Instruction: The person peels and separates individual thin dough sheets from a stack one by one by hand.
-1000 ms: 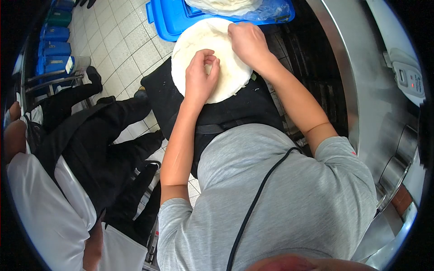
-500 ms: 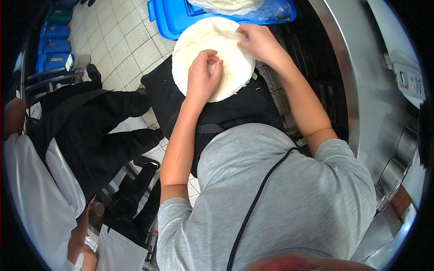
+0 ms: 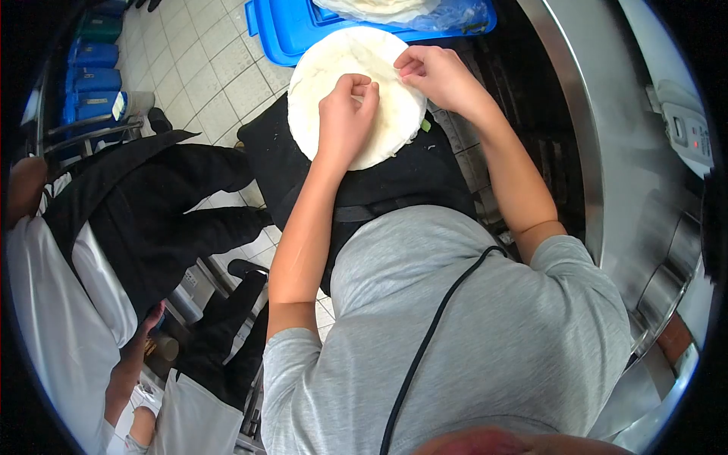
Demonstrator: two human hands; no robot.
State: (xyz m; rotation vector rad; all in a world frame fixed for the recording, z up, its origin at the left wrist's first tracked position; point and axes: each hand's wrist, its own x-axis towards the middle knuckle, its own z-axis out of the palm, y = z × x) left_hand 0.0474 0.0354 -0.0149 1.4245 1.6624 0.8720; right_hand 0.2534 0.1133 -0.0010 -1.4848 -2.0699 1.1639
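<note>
A stack of round, thin, pale flatbreads (image 3: 322, 68) lies across my lap on black cloth (image 3: 292, 152). Over its middle is my left hand (image 3: 349, 117), fingers curled in and thumb close to the index finger. Whatever those fingers may hold is hidden. My right hand (image 3: 444, 76) is at the upper right edge of the stack, with thumb and fingertips pinched at the rim of the top flatbread. A small green scrap (image 3: 426, 126) sits by the stack's right edge.
Beyond my lap, a blue plastic lid or tray (image 3: 284, 47) carries more flatbreads in a clear bag (image 3: 455, 17). A metal counter (image 3: 580, 114) runs along the right. To the left, a person in black trousers (image 3: 152, 205) stands near blue bins (image 3: 95, 80).
The flatbread flap raised by my right hand looks lower now. My left hand has risen slightly, its fingers nearer the stack's centre. The person at left has shifted an arm.
</note>
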